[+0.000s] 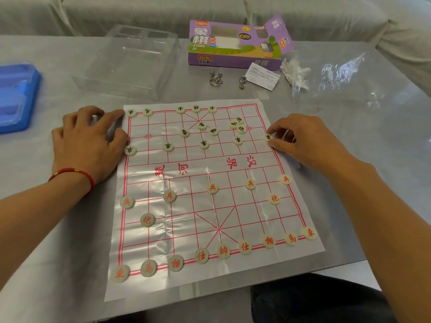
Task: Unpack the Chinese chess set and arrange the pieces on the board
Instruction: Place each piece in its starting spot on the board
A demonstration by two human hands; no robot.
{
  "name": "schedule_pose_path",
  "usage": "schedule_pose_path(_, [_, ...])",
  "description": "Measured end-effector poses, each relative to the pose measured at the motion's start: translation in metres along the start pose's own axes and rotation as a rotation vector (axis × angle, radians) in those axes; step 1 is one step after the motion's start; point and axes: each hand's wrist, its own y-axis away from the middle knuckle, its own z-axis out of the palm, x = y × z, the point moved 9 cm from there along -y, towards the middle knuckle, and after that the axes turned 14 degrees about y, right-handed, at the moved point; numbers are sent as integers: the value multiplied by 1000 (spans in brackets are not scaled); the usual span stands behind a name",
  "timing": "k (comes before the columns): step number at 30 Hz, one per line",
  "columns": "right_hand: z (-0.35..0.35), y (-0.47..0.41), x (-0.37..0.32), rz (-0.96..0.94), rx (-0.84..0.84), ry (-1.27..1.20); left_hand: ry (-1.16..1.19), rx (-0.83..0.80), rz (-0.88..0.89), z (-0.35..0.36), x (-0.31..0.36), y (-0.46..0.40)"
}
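Closest to the person, a row of round pieces with red letters (223,251) sits along the near edge of the board (210,271), a thin shiny sheet with red lines lying flat on the grey table (349,127). A bit farther up, more red pieces sit on the lines, five of them in a spread-out row. Past the middle strip with big red words, the pieces with black letters begin. The right hand (300,138) is at the right edge of the board, and its thumb and first finger pinch one black-letter piece (268,137) there. The left hand (89,141) lies on the table at the left edge with fingers spread and a little bent, holding nothing; its thumb is right beside another black-letter piece (130,150). A red string bracelet (74,174) is on that wrist. A few black pieces are bunched near the far right; others line the far edge. Behind the board are two metal ring puzzles (215,78), a clear plastic tray (130,59), the purple box (235,44), crinkled plastic wrap (335,73) and a blue tray (16,96).
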Motion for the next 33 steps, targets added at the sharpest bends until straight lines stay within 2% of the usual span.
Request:
schedule_pose_path(7, [-6,-2,-36,-110,122,68,-1,6,2,0,-1,0])
schedule_pose_path(14, [3,-7,-62,-178,103,119,7,15,12,-1,0,0])
schedule_pose_path(22, [2,-11,-60,-151,104,102,11,15,4,-1,0,0])
schedule_pose_path(27, [-8,-21,-49,-65,229,89,1,14,1,1,0,0])
schedule_pose_path(33, [-1,-35,-55,-43,177,138,3,16,1,0,0,0])
